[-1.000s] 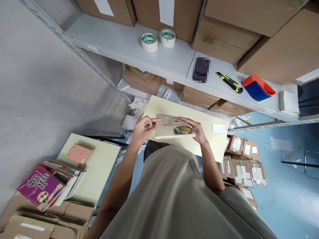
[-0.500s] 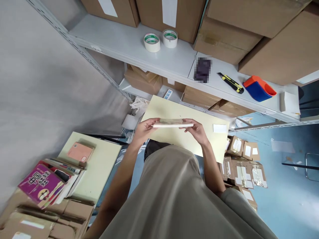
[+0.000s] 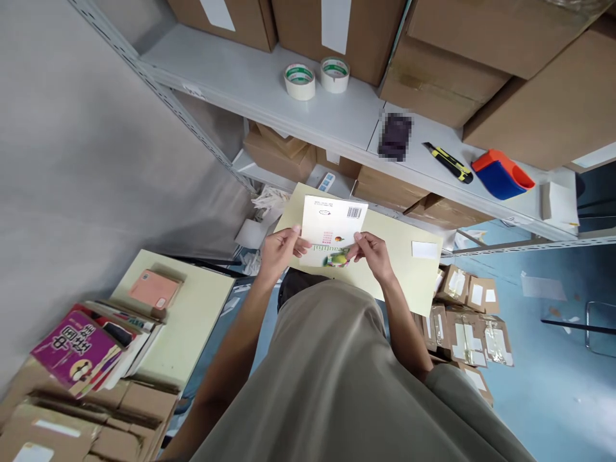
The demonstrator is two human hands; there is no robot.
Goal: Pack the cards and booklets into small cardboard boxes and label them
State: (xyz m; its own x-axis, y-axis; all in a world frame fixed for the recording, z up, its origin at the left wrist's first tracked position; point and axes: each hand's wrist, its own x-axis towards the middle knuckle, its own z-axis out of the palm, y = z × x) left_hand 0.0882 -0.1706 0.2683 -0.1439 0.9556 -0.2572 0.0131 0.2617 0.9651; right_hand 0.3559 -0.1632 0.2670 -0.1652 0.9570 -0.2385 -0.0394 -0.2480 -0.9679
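Note:
I hold a thin pale book [image 3: 332, 228] with both hands over a cream table [image 3: 399, 253]. Its back cover faces me, white with a barcode at the far corner and a small green and red picture near my fingers. My left hand [image 3: 279, 251] pinches the near left edge. My right hand [image 3: 373, 253] grips the near right edge, fingers curled on the cover. The book tilts up, its far edge raised toward the shelf.
A grey metal shelf [image 3: 269, 96] ahead carries two tape rolls [image 3: 299, 81], a yellow utility knife [image 3: 447, 162], an orange-blue scoop [image 3: 500, 173] and cardboard boxes. A side table [image 3: 192, 321] at left holds a pink notebook [image 3: 148, 290] and stacked books [image 3: 81, 350]. Small parcels [image 3: 464, 317] lie on the floor right.
The book was flat with its front cover up, then seen edge-on, and now shows its back cover with the barcode. Both hands stayed on its near edge.

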